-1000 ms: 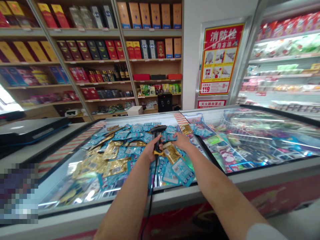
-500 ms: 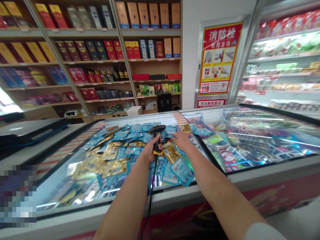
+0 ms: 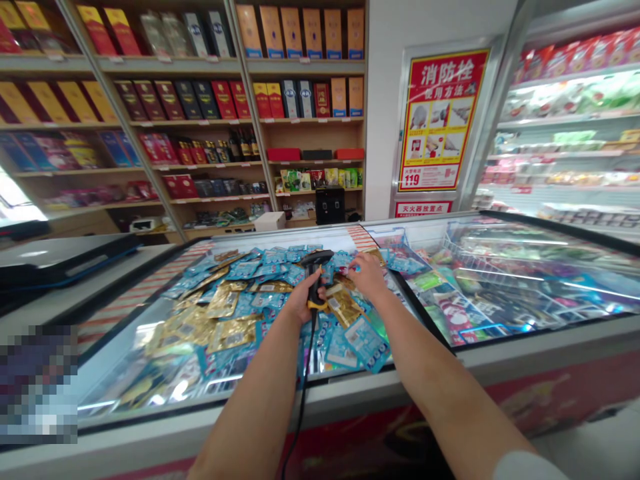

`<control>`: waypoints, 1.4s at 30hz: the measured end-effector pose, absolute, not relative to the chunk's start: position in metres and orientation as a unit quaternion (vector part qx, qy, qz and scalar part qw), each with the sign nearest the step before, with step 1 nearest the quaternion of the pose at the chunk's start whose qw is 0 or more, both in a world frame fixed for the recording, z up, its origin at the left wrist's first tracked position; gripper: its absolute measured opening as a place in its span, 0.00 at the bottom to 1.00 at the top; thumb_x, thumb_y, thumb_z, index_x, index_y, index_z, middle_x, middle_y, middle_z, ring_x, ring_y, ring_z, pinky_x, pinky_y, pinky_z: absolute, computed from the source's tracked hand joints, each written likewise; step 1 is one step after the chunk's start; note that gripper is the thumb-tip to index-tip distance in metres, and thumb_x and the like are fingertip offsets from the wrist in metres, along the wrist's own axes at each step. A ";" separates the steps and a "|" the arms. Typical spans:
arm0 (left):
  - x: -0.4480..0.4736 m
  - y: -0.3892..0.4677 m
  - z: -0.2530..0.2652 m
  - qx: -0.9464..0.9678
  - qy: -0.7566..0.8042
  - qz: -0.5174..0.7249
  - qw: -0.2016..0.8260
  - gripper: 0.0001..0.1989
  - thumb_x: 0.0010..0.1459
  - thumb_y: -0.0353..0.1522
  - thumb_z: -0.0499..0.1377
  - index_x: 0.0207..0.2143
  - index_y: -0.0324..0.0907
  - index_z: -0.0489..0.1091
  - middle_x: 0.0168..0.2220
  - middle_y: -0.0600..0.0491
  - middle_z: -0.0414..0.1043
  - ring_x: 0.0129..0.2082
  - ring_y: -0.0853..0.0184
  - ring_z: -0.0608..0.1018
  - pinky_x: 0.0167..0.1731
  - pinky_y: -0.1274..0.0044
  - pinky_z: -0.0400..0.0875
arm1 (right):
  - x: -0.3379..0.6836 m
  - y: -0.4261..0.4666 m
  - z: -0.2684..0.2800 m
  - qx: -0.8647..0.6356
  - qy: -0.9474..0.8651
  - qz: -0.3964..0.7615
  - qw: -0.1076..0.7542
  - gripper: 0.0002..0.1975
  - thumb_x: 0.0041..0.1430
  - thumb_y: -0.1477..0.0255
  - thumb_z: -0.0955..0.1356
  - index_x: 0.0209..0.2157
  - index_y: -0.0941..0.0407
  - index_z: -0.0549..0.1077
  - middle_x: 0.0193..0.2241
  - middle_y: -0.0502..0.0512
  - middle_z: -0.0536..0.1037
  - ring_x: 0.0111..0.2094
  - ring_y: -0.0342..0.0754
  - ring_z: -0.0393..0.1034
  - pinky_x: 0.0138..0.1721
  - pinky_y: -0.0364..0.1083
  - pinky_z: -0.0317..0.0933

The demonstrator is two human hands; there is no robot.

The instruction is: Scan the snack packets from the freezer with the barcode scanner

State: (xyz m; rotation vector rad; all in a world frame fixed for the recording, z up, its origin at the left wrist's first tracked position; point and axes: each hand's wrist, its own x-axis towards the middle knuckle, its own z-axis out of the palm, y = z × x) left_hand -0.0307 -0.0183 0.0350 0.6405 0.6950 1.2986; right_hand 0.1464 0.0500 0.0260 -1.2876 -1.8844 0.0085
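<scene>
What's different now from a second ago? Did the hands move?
The right hand moved a little up and right in the picture, now partly hiding the gold packet by the striped strip. I can't tell if it holds anything. The left hand still holds the black scanner. The pile of packets looks much the same.

Wooden display shelving (image 3: 313, 136) lines the back from 10 to 12 o'clock. At 1 stands a pale wall (image 3: 383, 107); near 2, a framed fire-hydrant instruction poster (image 3: 443, 120). Brightly lit chiller shelves (image 3: 580, 120) rise toward 3. A glaring window (image 3: 14, 193) sits at 9, light floor (image 3: 613, 437) at 4, and a glass-topped chest freezer (image 3: 510, 358) spans 4 to 8.
</scene>
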 end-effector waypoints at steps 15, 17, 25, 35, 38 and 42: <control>-0.032 -0.015 0.032 0.290 0.305 0.585 0.693 0.11 0.53 0.33 0.61 0.38 0.39 0.67 0.25 0.56 0.67 0.15 0.79 0.65 0.14 0.86 0.63 | 0.151 0.054 0.029 -0.538 -0.694 0.127 0.461 0.09 0.49 0.73 0.65 0.31 0.54 0.76 0.30 0.52 0.76 0.36 0.48 0.68 0.41 0.44 0.58; -0.032 -0.015 0.032 0.290 0.306 0.586 0.692 0.11 0.53 0.33 0.61 0.39 0.39 0.67 0.25 0.56 0.66 0.15 0.79 0.65 0.14 0.86 0.63 | 0.151 0.055 0.031 -0.505 -0.693 0.101 0.505 0.08 0.49 0.75 0.64 0.26 0.55 0.75 0.27 0.52 0.75 0.36 0.47 0.67 0.42 0.44 0.58; -0.031 -0.017 0.034 0.289 0.311 0.584 0.692 0.11 0.53 0.33 0.61 0.39 0.39 0.67 0.25 0.57 0.66 0.15 0.79 0.65 0.13 0.86 0.62 | 0.149 0.056 0.028 -0.488 -0.686 0.090 0.532 0.08 0.48 0.77 0.64 0.25 0.55 0.75 0.39 0.56 0.69 0.46 0.50 0.61 0.50 0.48 0.52; -0.029 -0.017 0.036 0.295 0.320 0.586 0.684 0.10 0.54 0.33 0.60 0.38 0.38 0.67 0.25 0.56 0.65 0.15 0.79 0.64 0.13 0.86 0.61 | 0.147 0.047 0.036 -0.505 -0.725 0.159 0.440 0.10 0.57 0.69 0.59 0.29 0.55 0.70 0.23 0.49 0.70 0.28 0.45 0.64 0.32 0.42 0.54; -0.029 -0.017 0.036 0.296 0.321 0.584 0.684 0.10 0.54 0.32 0.60 0.39 0.38 0.66 0.25 0.56 0.65 0.15 0.79 0.64 0.13 0.86 0.62 | 0.146 0.049 0.034 -0.538 -0.716 0.139 0.422 0.10 0.54 0.64 0.62 0.28 0.55 0.69 0.22 0.49 0.70 0.27 0.45 0.64 0.31 0.42 0.54; -0.030 -0.017 0.035 0.303 0.322 0.583 0.682 0.11 0.53 0.33 0.60 0.39 0.38 0.66 0.25 0.56 0.66 0.15 0.79 0.65 0.13 0.86 0.62 | 0.147 0.056 0.027 -0.558 -0.699 0.112 0.434 0.05 0.48 0.69 0.67 0.29 0.55 0.71 0.25 0.50 0.73 0.29 0.46 0.66 0.32 0.43 0.56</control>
